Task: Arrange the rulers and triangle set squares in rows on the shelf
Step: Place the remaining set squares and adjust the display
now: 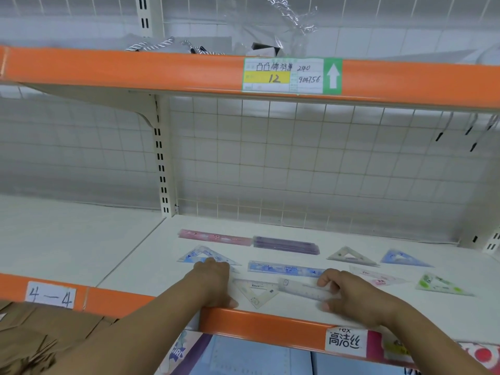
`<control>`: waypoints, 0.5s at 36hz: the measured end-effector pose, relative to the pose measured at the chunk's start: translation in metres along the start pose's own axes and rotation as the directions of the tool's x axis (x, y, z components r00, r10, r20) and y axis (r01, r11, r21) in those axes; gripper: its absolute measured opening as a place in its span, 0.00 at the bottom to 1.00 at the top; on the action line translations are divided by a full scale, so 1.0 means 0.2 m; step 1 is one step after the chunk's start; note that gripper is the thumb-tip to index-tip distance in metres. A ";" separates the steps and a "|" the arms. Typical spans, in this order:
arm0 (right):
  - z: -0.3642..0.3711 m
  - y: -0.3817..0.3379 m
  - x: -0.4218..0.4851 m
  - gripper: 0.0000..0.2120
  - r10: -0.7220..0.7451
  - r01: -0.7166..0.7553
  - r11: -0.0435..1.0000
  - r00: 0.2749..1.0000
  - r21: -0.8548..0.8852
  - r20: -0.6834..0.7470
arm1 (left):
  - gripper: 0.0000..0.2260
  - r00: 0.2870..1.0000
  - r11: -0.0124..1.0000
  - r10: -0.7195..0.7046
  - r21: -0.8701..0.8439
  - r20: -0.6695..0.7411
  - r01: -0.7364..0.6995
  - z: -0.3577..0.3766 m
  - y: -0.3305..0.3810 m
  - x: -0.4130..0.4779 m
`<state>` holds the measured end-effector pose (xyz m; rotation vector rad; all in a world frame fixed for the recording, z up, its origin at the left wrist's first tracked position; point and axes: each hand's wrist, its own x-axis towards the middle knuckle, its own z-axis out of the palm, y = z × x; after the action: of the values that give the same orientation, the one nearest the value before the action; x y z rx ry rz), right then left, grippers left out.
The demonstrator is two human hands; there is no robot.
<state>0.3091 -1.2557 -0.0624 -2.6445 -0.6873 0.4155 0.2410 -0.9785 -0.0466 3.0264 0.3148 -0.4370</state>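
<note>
Rulers and set squares lie flat on the white shelf (311,311). At the back are a pink ruler (215,237) and a purple ruler (285,245). A blue ruler (284,268) lies in the middle. My left hand (215,282) rests on a blue-patterned set square (201,255) at the left, fingers flat. A clear white set square (257,290) lies between my hands. My right hand (349,293) pinches the right end of a clear ruler (303,289). Further right lie a white set square (350,256), a blue one (403,258), a pink one (376,277) and a green one (439,285).
An orange-edged upper shelf (162,69) with a price label (292,75) overhangs close above. A wire grid back panel (297,163) closes the rear. The orange front lip (265,323) runs under my wrists. Packaged goods (243,355) sit on the level below; cardboard (40,334) lies lower left.
</note>
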 end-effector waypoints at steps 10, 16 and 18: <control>-0.01 -0.02 0.17 0.13 -0.124 0.120 0.992 0.980 -0.032 -0.156 | 0.30 0.999 0.998 -0.037 -0.047 -0.016 0.036 0.02 -0.01 0.00; -0.02 -0.03 0.32 0.14 -0.121 0.112 0.992 0.976 -0.056 -0.183 | 0.29 0.996 0.994 -0.074 -0.089 -0.054 0.069 0.05 -0.01 -0.01; -0.03 -0.04 0.36 0.13 -0.121 0.109 0.991 0.977 -0.076 -0.174 | 0.28 0.995 0.993 -0.079 -0.095 -0.064 0.073 0.05 -0.01 -0.01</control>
<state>0.3685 -1.2128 -0.0677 -2.6454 -0.8037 0.1224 0.2349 -0.9777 -0.0559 2.9511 0.4426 -0.3165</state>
